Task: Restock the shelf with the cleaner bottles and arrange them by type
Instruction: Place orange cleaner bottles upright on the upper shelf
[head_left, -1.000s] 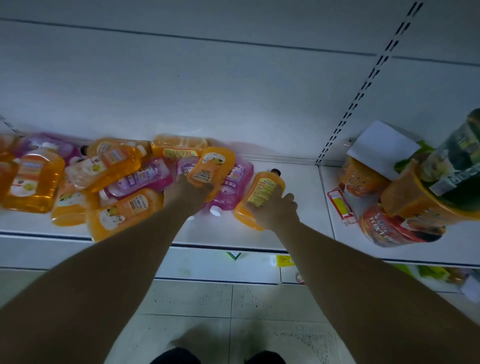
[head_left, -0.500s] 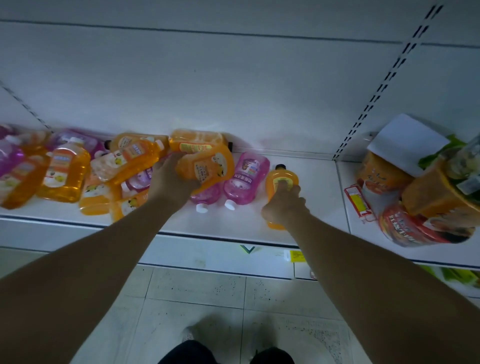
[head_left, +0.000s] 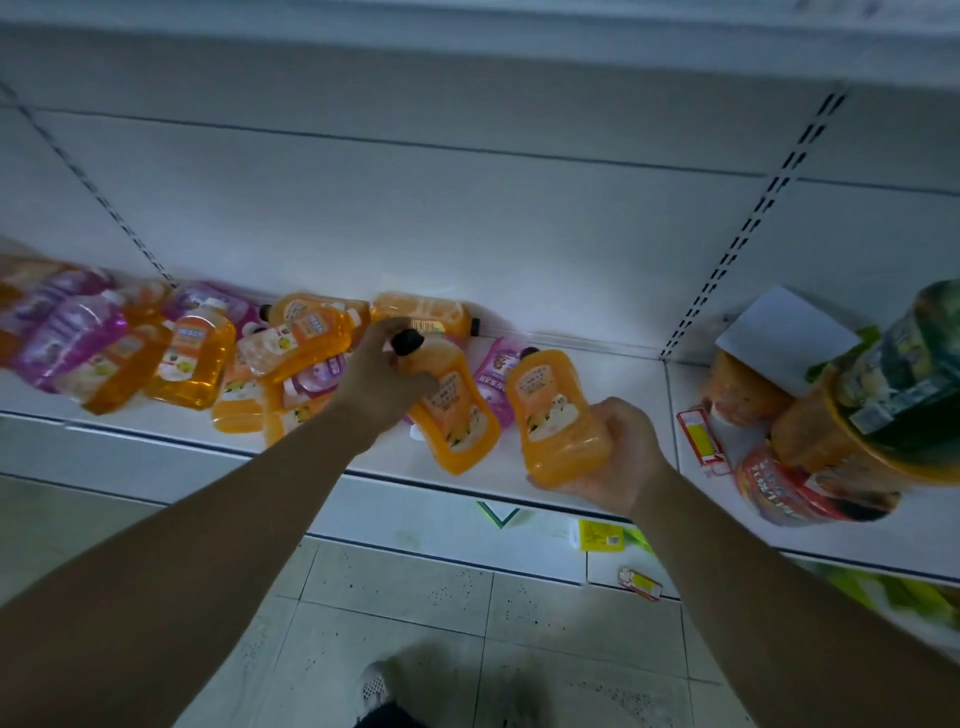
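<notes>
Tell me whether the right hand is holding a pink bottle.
No, the right hand grips the base of an orange bottle, fingers curled round its lower end.

The left arm (head_left: 208, 545) and the right arm (head_left: 779, 597) are bare as far as they show. The left hand (head_left: 384, 379) and the right hand (head_left: 618, 457) are bare too. Low down is a light shoe (head_left: 373, 691) with tiny dark marks, a bit blurry, and some dark trouser leg (head_left: 387, 721) just beside it
</notes>
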